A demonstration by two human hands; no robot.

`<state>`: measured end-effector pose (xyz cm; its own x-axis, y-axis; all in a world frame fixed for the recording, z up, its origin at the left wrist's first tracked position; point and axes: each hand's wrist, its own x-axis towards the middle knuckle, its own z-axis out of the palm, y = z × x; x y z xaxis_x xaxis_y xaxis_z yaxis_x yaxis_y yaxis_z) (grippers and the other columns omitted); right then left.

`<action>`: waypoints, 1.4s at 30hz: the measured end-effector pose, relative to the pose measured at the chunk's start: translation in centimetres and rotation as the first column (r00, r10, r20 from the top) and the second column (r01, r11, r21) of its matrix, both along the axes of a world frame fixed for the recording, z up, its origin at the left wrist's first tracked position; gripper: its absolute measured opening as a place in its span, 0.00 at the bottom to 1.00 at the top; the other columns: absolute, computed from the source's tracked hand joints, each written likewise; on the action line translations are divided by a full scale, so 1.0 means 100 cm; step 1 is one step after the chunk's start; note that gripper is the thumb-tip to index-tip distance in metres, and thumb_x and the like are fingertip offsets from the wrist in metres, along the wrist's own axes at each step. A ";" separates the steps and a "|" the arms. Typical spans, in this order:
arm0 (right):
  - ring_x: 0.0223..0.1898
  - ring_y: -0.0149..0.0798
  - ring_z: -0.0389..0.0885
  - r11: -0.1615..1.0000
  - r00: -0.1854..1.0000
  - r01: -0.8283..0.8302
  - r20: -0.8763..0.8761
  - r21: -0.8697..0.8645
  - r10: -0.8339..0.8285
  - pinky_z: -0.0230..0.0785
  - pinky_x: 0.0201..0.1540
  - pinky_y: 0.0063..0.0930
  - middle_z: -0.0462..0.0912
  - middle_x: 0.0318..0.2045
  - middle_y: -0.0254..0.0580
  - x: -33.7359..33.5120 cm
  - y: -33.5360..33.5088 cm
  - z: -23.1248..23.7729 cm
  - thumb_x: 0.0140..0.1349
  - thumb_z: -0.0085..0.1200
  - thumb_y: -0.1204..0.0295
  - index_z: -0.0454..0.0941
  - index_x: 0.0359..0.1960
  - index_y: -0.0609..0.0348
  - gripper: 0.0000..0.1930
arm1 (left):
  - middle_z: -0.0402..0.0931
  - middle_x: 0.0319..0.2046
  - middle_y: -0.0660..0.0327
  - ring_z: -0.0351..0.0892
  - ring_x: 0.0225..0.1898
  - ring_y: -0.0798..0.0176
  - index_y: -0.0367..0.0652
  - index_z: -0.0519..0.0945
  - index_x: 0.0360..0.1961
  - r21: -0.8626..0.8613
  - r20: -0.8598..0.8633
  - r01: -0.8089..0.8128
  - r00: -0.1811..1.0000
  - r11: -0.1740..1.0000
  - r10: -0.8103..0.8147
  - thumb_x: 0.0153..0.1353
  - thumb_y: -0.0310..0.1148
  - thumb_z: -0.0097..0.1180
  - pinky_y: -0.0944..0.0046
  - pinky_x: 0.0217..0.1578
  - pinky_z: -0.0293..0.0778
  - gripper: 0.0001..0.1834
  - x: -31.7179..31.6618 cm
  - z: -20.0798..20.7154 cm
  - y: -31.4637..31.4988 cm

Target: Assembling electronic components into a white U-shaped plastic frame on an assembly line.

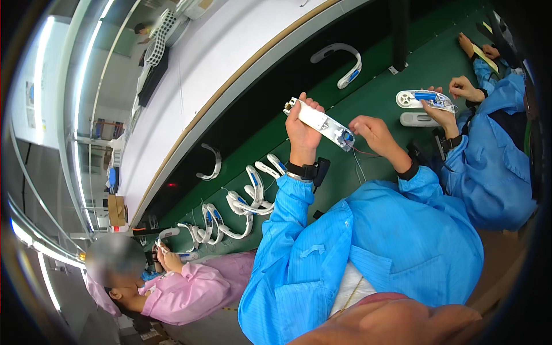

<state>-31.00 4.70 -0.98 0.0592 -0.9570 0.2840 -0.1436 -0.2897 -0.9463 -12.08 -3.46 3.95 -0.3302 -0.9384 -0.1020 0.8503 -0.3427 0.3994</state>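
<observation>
White, elongated housing (316,119) is held above the green surface (371,86), tilted in view from upper left to lower right. The left hand (305,132) supports it: its grip is closed around the upper part, with the thumb laid across the housing. A blue component (346,137) is exposed at the lower-right end. The right hand (376,135) is positioned at this end, fingers bent and fingertips close to the component; whether its grip pinches a wire or the housing cannot be determined. A thin red wire (366,153) extends from the same end, below the right hand.

One curved white device (357,60) lies beyond the left hand. A row of similar curved devices (256,184) lies to the left. At right, a co-worker in a blue sleeve holds a white unit (409,99) fitted with a blue cylinder (426,96); a white oblong part (417,119) lies just beside it. At left, a co-worker in pink (190,290) sits near the row.
</observation>
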 end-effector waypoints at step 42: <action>0.23 0.25 0.76 0.975 0.799 0.113 0.566 0.189 -0.202 0.61 0.18 0.12 0.79 0.23 0.37 0.014 -0.002 0.046 0.59 0.55 0.74 0.80 0.37 0.65 0.08 | 0.73 0.23 0.60 0.74 0.20 0.67 0.38 0.68 0.38 -0.075 0.617 0.278 0.767 0.958 -0.174 0.58 0.25 0.55 0.68 0.21 0.73 0.10 0.013 -0.040 0.071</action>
